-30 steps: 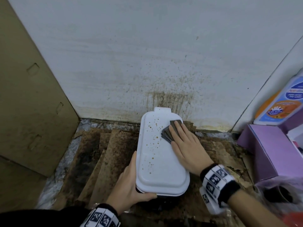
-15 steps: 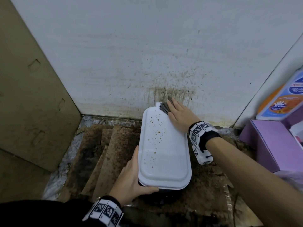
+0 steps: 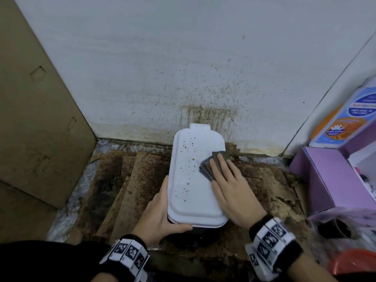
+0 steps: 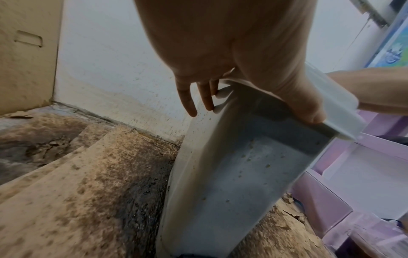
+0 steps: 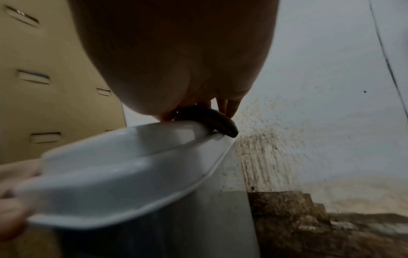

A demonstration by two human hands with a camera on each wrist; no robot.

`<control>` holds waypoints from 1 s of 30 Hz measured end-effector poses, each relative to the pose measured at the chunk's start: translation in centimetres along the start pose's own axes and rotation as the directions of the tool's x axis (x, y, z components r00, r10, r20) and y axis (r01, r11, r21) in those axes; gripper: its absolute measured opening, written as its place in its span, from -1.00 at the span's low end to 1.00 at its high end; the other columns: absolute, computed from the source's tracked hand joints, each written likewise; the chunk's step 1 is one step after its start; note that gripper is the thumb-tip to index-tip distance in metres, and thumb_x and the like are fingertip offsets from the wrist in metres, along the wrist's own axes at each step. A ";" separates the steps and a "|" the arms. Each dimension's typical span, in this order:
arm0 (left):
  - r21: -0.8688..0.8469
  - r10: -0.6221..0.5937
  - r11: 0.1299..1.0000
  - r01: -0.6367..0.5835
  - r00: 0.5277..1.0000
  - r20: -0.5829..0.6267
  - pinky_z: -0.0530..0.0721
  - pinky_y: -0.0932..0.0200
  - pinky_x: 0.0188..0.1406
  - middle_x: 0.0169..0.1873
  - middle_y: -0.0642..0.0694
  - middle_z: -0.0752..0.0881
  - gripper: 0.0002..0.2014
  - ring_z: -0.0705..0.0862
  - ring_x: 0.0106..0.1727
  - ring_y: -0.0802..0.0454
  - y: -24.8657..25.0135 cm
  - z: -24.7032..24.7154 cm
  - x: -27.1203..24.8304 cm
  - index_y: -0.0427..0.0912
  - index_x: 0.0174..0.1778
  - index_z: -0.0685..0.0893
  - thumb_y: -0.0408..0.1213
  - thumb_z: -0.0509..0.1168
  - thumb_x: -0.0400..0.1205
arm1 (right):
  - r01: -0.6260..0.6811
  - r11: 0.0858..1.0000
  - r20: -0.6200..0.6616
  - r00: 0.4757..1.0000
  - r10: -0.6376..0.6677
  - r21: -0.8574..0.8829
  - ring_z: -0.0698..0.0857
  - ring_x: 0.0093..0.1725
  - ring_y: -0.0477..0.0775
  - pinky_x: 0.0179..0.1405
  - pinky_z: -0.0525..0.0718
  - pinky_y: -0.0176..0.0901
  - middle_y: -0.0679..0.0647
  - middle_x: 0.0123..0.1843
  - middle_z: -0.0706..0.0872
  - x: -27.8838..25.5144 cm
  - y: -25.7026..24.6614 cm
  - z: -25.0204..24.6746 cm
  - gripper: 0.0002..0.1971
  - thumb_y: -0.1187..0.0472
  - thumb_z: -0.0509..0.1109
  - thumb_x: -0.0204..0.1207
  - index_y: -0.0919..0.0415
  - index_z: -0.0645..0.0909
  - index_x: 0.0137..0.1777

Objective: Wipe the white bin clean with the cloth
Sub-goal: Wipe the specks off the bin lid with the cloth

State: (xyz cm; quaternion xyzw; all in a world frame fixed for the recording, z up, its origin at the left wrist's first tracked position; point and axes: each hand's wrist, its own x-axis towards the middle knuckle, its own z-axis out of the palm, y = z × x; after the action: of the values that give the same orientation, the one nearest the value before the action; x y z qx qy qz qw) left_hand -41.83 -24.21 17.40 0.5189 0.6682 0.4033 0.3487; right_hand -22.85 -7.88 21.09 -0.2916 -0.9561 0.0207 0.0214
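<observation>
Your white bin (image 3: 191, 180) carries brown specks on its closed lid; your flat right hand (image 3: 230, 188) presses the grey cloth (image 3: 211, 163) onto it. Your left hand (image 3: 160, 212) grips its near corner.

Dim, flat light — wrist views murky, blurred, edges bowed.

Beyond the right hand (image 3: 230, 192), a blue-and-orange bottle (image 3: 345, 119) carries a printed label, its lettering too blurred to read; no other text is legible.

Purple box (image 3: 317, 180), stained cardboard (image 3: 130, 180)
</observation>
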 end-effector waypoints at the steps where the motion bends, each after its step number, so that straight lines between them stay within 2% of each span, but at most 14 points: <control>1: 0.001 -0.001 1.000 0.001 1.000 -0.002 0.44 -0.29 0.58 0.64 0.47 0.27 0.31 0.28 0.68 0.25 0.1 0.0 0.0 0.41 0.73 -0.19 0.19 0.69 0.31 | 0.009 1.000 -0.010 1.000 -0.009 -0.001 -0.11 0.78 0.18 0.70 0.02 0.08 0.21 0.78 0.04 -0.5 -0.3 0.0 -0.43 0.07 -0.08 0.82 0.32 0.00 0.75; 3: 0.001 -0.001 1.000 0.001 1.000 -0.005 0.44 -0.28 0.58 0.63 0.49 0.26 0.31 0.29 0.68 0.26 0.0 0.0 0.0 0.43 0.72 -0.20 0.20 0.69 0.31 | 0.031 0.999 -0.053 0.998 -0.030 0.020 0.04 0.75 0.20 0.64 0.13 0.09 0.22 0.75 0.20 -0.7 -0.6 -0.4 -0.46 0.10 0.05 0.80 0.33 0.19 0.71; 4: 0.005 -0.005 1.000 0.005 1.000 -0.004 0.44 -0.29 0.58 0.64 0.48 0.25 0.31 0.28 0.68 0.24 -0.1 0.0 0.0 0.42 0.72 -0.21 0.20 0.69 0.31 | 0.018 0.997 -0.047 0.999 -0.015 0.069 0.07 0.73 0.17 0.64 0.19 0.08 0.18 0.76 0.17 -0.5 -0.4 -0.6 -0.46 0.05 0.04 0.80 0.25 0.22 0.72; 7: 0.003 -0.009 1.000 0.009 1.000 0.004 0.44 -0.30 0.58 0.67 0.44 0.22 0.34 0.28 0.70 0.21 -0.4 0.0 0.1 0.38 0.74 -0.23 0.21 0.69 0.31 | -0.073 0.957 0.001 0.997 0.075 0.281 0.02 0.71 0.03 0.69 0.19 0.08 -0.07 0.78 -0.01 -0.3 0.5 -0.7 -0.43 -0.14 -0.11 0.78 -0.06 0.06 0.76; 9: -0.001 -0.004 1.000 0.004 1.000 0.006 0.45 -0.29 0.58 0.68 0.41 0.22 0.35 0.28 0.70 0.21 -0.4 0.1 0.2 0.36 0.74 -0.23 0.22 0.69 0.30 | -0.059 0.947 -0.041 0.996 0.076 0.315 -0.03 0.73 -0.04 0.72 0.13 0.07 -0.15 0.78 -0.06 -0.3 0.7 -0.2 -0.44 -0.13 -0.08 0.80 -0.10 -0.04 0.77; 13: -0.011 -0.007 1.000 0.007 1.000 -0.004 0.49 -0.28 0.55 0.71 0.32 0.23 0.37 0.32 0.69 0.16 -0.8 0.1 0.3 0.30 0.76 -0.21 0.21 0.71 0.28 | -0.066 0.898 -0.011 0.997 0.079 0.435 -0.36 0.72 -0.17 0.71 -0.21 -0.15 -0.17 0.75 -0.41 0.4 0.3 0.4 -0.36 -0.04 -0.06 0.82 -0.06 -0.35 0.74; 15: -0.016 -0.008 1.000 0.008 1.000 -0.009 0.48 -0.27 0.56 0.72 0.31 0.22 0.37 0.30 0.70 0.16 -0.8 0.0 0.3 0.30 0.76 -0.21 0.22 0.70 0.28 | -0.069 0.909 0.045 0.997 0.056 0.410 -0.45 0.70 -0.17 0.66 -0.29 -0.24 -0.14 0.73 -0.49 1.6 0.7 0.1 -0.36 -0.05 -0.08 0.82 -0.05 -0.37 0.74; 18: -0.045 0.016 0.999 -0.016 1.000 -0.004 0.51 -0.23 0.53 0.68 0.32 0.29 0.31 0.35 0.67 0.21 -0.1 -0.1 0.3 0.29 0.77 -0.14 0.14 0.72 0.32 | -0.044 0.954 0.126 0.992 0.006 0.298 -0.48 0.69 -0.09 0.64 -0.35 -0.25 -0.05 0.74 -0.47 4.3 2.0 -0.6 -0.39 -0.06 -0.12 0.82 -0.02 -0.32 0.75; 22: -0.067 0.023 0.997 -0.023 1.000 -0.009 0.50 -0.21 0.55 0.65 0.39 0.30 0.28 0.35 0.65 0.30 0.5 -0.3 0.3 0.37 0.74 -0.13 0.10 0.71 0.35 | -0.023 0.990 0.151 0.989 0.001 0.143 -0.31 0.76 0.09 0.75 -0.16 -0.03 0.11 0.78 -0.32 9.8 3.5 -1.2 -0.41 -0.02 -0.16 0.82 0.09 -0.23 0.77; 26: -0.073 0.027 0.997 -0.027 1.000 0.000 0.55 -0.18 0.51 0.61 0.40 0.37 0.22 0.40 0.60 0.34 1.0 -0.3 0.2 0.40 0.72 -0.07 0.01 0.72 0.37 | -0.063 0.991 0.183 0.982 0.040 0.116 -0.20 0.78 0.17 0.74 0.02 0.17 0.17 0.80 -0.23 14.9 5.0 -1.3 -0.43 0.02 -0.14 0.83 0.15 -0.18 0.77; 30: -0.040 0.020 0.999 -0.020 1.000 -0.004 0.54 -0.24 0.50 0.60 0.41 0.36 0.26 0.40 0.60 0.29 0.8 -0.2 0.2 0.38 0.73 -0.10 0.09 0.72 0.34 | -0.062 0.990 0.185 0.982 0.038 0.124 -0.20 0.78 0.15 0.74 -0.01 0.14 0.15 0.80 -0.23 15.9 5.7 -0.8 -0.43 0.02 -0.15 0.83 0.15 -0.17 0.77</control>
State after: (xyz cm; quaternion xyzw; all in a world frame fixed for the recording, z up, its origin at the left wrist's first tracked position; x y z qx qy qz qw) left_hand -41.76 -23.91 18.19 0.5177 0.6556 0.4209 0.3536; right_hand -32.83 5.77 22.03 -0.3103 -0.9431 0.1096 -0.0481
